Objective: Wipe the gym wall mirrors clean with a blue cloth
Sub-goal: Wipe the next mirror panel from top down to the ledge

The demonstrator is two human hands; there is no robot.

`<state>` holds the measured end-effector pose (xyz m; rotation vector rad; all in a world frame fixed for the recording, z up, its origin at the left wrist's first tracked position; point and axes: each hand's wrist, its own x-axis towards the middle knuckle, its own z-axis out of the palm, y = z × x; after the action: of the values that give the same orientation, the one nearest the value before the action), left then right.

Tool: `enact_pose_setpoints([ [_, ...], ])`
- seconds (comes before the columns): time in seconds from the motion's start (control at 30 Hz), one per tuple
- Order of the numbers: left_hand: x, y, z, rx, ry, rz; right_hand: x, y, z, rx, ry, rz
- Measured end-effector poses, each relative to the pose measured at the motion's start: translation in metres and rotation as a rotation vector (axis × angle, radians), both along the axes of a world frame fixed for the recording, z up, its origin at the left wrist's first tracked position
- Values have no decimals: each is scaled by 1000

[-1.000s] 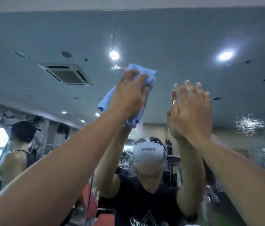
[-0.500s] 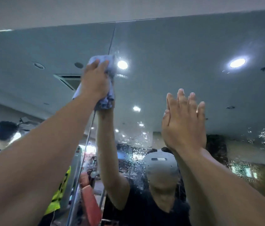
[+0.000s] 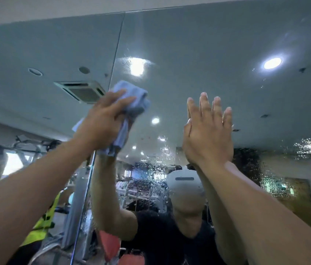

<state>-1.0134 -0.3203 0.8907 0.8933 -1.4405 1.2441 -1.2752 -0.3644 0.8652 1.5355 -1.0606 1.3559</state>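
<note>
Droplets (image 3: 150, 180) below likely demand the next pass as left hand (image 3: 103, 121), grip closed on blue cloth (image 3: 131, 92), wipes mirror (image 3: 208, 44), right hand (image 3: 208, 134) flat, open-fingered.

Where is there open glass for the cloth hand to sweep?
Open: the mirror above both hands up to its top edge, and a narrow strip between the blue cloth in the left hand and the flat right hand. Crowded: directly right, where that hand blocks.

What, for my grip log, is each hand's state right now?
Left hand: grips the bunched blue cloth, pressing it to the mirror.
Right hand: open, fingers straight, flat against the mirror, holding nothing.
</note>
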Motion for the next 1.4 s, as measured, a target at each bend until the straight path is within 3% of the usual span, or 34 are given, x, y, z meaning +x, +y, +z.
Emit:
enact_pose_setpoints([
  [0.1,-10,0,28,-38,217,-30,1,1,0,-8,-9,-2],
  [0.17,-23,-2,24,-18,216,-31,0,1,0,0,-4,5],
  [0.4,4,6,-76,43,-477,142,-2,5,0,31,-7,45],
  [0.47,23,8,-67,56,-395,154,-4,8,0,45,1,52],
  [0.6,4,7,-18,-16,65,28,-7,11,2,74,21,63],
  [0.67,-23,4,-1,-24,187,10,-8,11,2,71,24,82],
  [0.73,-47,-2,-3,6,147,36,-9,12,1,48,20,118],
  [0.97,-28,-3,-72,-1,-390,136,-33,10,-24,-74,-1,112],
  [1.03,-6,-1,-61,-24,-336,127,-47,4,-27,-68,-5,56],
  [1.13,5,0,-17,-29,25,60,-57,-6,-29,-40,6,-4],
  [1.2,-7,-1,18,-38,156,48,-55,-10,-30,-44,-3,-19],
  [1.3,-50,-1,51,-12,154,80,-54,-13,-32,-53,-9,-15],
  [1.4,-91,-6,41,18,-11,90,-57,-14,-32,-57,-19,15],
])
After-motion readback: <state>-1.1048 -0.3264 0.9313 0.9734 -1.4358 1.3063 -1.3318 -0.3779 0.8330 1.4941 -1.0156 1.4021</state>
